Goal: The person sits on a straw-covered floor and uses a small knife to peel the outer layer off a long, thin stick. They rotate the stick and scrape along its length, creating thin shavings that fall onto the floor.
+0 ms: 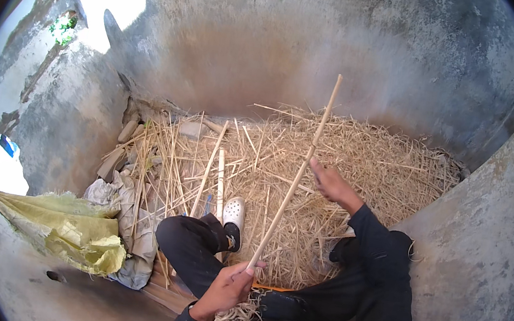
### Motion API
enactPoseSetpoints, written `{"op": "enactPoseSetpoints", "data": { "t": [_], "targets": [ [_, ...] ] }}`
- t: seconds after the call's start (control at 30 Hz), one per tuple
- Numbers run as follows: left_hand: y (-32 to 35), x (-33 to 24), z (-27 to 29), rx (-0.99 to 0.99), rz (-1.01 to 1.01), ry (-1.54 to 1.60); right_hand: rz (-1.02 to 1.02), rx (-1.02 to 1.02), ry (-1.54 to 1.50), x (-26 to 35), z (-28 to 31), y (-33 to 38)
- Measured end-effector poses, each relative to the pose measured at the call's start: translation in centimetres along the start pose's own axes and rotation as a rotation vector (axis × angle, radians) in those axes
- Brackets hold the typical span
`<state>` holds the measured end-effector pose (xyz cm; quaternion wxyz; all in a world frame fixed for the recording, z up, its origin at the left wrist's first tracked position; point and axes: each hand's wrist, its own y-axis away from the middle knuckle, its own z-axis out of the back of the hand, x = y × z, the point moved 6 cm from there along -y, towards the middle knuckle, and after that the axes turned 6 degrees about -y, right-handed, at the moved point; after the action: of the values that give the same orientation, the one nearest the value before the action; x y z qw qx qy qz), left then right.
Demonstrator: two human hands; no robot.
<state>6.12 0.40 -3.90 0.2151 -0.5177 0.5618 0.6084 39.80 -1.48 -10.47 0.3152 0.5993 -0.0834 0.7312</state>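
A long, pale bamboo stick (291, 193) slants up and to the right in front of me, with a joint showing along its upper half. My left hand (229, 289) is closed round its lower end, above my lap. Beside the stick's upper half is my right hand (335, 187), its fingers pressed together and the tips next to the bamboo. Whatever that hand may hold is hidden. Curled shavings (240, 317) lie by my left wrist.
Straw-like shavings (360, 147) cover the floor up to the concrete wall (281, 55). Several thin bamboo strips (170, 169) lie at the left, near a torn yellow sack (71, 234). My foot in a white clog (234, 210) rests ahead of me.
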Motion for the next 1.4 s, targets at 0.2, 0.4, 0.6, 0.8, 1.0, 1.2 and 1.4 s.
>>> {"op": "enactPoseSetpoints", "data": {
  "t": [0.2,0.4,0.6,0.8,1.0,1.2,1.4],
  "targets": [
    [-1.2,-2.2,-0.2,0.013,-0.023,0.192,0.753,-0.126,0.629,7.2,-6.9,10.0],
    [-1.2,-3.1,-0.8,0.056,-0.012,0.213,0.663,-0.309,0.643,6.3,-4.0,7.3],
    [-1.1,-3.0,-1.6,0.054,0.018,0.176,0.878,-0.380,0.684,8.3,-3.5,7.9],
    [-0.9,-2.4,-2.6,0.071,0.006,0.207,0.813,-0.476,0.734,7.4,-1.9,6.2],
    [-0.5,-1.7,-3.3,0.127,0.002,0.240,0.796,-0.561,0.778,6.4,0.0,4.5],
    [1.8,2.0,-5.2,0.235,0.069,0.095,0.099,-0.861,0.400,-0.4,14.0,-1.7],
    [0.6,0.1,-2.4,0.139,0.054,0.163,0.107,-0.690,0.278,0.9,14.2,-2.8]
  ]
}}
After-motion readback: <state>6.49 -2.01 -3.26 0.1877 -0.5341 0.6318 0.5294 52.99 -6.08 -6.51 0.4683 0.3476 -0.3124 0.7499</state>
